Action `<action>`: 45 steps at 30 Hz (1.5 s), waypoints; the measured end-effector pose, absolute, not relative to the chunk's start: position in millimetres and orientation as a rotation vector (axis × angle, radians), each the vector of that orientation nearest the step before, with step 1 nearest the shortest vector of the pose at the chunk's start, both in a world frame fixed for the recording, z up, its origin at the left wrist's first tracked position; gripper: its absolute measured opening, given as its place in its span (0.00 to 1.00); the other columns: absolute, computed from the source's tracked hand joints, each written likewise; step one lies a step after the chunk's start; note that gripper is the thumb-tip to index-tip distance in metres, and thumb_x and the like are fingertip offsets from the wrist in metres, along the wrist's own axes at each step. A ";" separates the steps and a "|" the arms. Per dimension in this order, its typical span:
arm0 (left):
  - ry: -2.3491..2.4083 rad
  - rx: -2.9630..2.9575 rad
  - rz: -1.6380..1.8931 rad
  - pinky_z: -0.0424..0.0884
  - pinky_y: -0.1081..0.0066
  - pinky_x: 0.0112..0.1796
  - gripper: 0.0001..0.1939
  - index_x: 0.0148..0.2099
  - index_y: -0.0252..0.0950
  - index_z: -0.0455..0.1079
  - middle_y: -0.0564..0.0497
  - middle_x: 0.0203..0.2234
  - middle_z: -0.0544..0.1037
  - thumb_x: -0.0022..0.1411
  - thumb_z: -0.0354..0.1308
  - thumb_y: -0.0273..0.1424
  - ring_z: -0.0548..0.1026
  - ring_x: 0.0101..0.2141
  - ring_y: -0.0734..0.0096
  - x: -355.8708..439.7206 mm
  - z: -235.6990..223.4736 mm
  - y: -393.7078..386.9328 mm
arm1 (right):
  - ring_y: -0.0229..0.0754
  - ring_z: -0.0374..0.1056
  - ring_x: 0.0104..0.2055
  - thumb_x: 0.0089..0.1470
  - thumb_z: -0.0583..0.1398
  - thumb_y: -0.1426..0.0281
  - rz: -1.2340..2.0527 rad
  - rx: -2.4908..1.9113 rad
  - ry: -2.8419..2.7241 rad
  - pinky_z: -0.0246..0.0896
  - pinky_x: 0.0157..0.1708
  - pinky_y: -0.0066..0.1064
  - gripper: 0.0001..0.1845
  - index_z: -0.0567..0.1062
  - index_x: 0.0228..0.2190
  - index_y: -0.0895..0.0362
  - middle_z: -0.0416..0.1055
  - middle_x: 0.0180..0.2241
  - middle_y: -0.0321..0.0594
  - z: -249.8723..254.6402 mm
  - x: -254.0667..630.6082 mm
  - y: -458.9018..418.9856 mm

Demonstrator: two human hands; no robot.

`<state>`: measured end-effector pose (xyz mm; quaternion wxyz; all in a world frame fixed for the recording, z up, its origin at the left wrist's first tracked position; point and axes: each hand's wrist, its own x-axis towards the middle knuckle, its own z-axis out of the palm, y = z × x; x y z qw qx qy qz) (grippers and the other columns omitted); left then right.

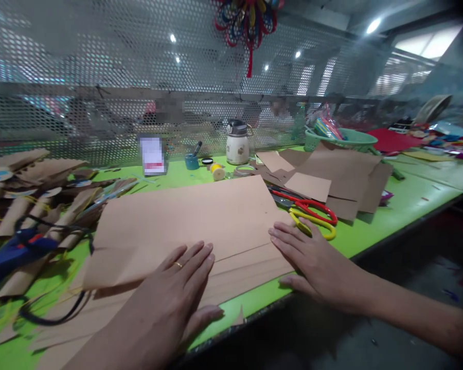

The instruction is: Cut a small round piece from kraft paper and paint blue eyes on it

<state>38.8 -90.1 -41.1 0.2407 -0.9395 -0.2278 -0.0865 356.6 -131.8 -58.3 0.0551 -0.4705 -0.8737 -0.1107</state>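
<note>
The worker's 2 hands rest on brown paper lying on the green table (416, 187), near its front edge. The left hand (177, 290) spreads flat over the top sheet (181, 221), fingers together, thumb apart; the right hand (316, 259) lies flat at the sheet's right end. Neither grips anything. The left end of the sheet lifts slightly above the lower layers (250, 267).

The step in hand looks like smoothing or lining up the paper. The next move probably calls for even pressure and squared edges, with the fingers kept clear of the yellow scissor handle (324, 228); whether the right hand touches it, 1 view cannot tell.
</note>
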 end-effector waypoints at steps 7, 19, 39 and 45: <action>-0.598 -2.574 -0.304 0.76 0.51 0.46 0.34 0.57 0.27 0.71 0.36 0.56 0.72 0.67 0.48 0.52 0.76 0.51 0.46 36.5 -43.0 -86.4 | 0.62 0.54 0.66 0.65 0.48 0.48 -0.319 -1.649 -2.464 0.43 0.60 0.65 0.37 0.69 0.57 0.66 0.66 0.61 0.54 -62.8 370.9 -135.8; -0.643 -2.617 -0.317 0.73 0.50 0.49 0.32 0.59 0.29 0.69 0.36 0.58 0.70 0.67 0.50 0.51 0.74 0.53 0.46 34.1 -44.9 -87.7 | 0.64 0.55 0.64 0.64 0.51 0.51 -0.336 -1.765 -2.289 0.52 0.59 0.60 0.33 0.73 0.53 0.66 0.69 0.59 0.56 -62.9 373.0 -143.5; -0.973 -2.903 -0.196 0.53 0.59 0.63 0.37 0.62 0.25 0.62 0.35 0.62 0.66 0.68 0.45 0.54 0.62 0.63 0.53 39.1 -36.9 -105.2 | 0.58 0.60 0.63 0.65 0.53 0.56 -0.181 -1.134 -2.680 0.59 0.57 0.54 0.29 0.67 0.61 0.57 0.66 0.61 0.51 -67.1 292.4 -108.3; -1.130 -2.872 -0.174 0.56 0.56 0.63 0.39 0.65 0.23 0.58 0.33 0.63 0.63 0.69 0.44 0.54 0.61 0.64 0.51 6.7 -38.2 -116.6 | 0.57 0.61 0.62 0.66 0.52 0.54 -0.284 -1.121 -2.716 0.60 0.57 0.52 0.30 0.69 0.58 0.62 0.68 0.60 0.53 -67.5 296.4 -110.1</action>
